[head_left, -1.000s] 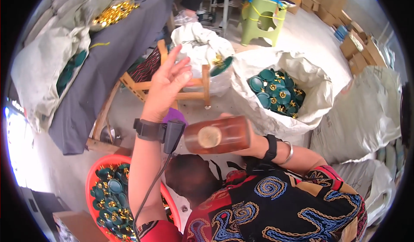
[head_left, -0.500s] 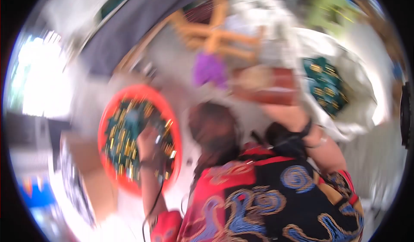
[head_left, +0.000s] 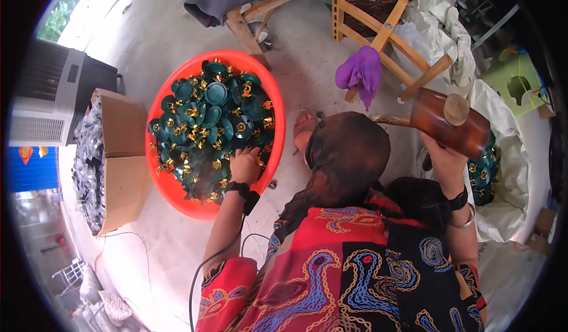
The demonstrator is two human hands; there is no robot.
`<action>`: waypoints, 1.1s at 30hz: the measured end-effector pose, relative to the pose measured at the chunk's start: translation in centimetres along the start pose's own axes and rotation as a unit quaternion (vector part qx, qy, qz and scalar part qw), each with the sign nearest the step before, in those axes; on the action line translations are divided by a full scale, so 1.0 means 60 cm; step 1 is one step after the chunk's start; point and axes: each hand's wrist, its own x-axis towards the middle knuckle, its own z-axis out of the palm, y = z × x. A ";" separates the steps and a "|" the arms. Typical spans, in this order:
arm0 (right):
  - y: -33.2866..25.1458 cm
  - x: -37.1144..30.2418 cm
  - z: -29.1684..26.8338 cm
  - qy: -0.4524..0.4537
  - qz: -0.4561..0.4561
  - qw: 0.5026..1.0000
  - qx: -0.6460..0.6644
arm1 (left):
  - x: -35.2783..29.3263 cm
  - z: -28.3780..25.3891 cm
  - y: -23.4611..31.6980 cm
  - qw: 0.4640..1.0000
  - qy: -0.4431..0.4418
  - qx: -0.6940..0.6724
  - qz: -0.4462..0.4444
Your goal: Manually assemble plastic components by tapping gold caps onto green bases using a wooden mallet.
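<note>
My left hand [head_left: 244,165] reaches into a red plastic basin [head_left: 276,172], at the near right of its pile. Its fingers are apart and touch dark green round pieces with shiny gold fittings [head_left: 214,94]; some fingertips are hidden among them. On the right, my right hand [head_left: 445,159] is at the lower side of a glossy reddish-brown cylinder [head_left: 433,118]. That cylinder has a tan round wooden knob and a stick at its left end. The right fingers are hidden behind it, so what they hold does not show.
An open white sack [head_left: 510,184] with more green-and-gold pieces stands at the right. Beyond are a wooden folding frame [head_left: 384,33] and a purple cloth [head_left: 362,73]. Left of the basin stands a cardboard box [head_left: 125,166] of silvery pieces. A black cord runs by my left forearm.
The view has swung, so the basin and cylinder sit differently in the picture, and the blur has cleared. My left hand stays in the basin, the right beside the cylinder.
</note>
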 end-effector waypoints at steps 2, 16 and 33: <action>-0.002 0.002 0.002 0.009 -0.003 1.000 0.011 | 0.014 0.015 -0.003 0.998 -0.053 0.028 0.012; 0.000 0.004 0.013 0.009 0.073 0.994 0.078 | 0.090 0.013 -0.075 0.994 -0.086 -0.062 0.011; -0.004 0.006 0.003 -0.004 0.088 0.995 0.045 | 0.108 0.062 -0.015 0.994 -0.090 0.019 0.062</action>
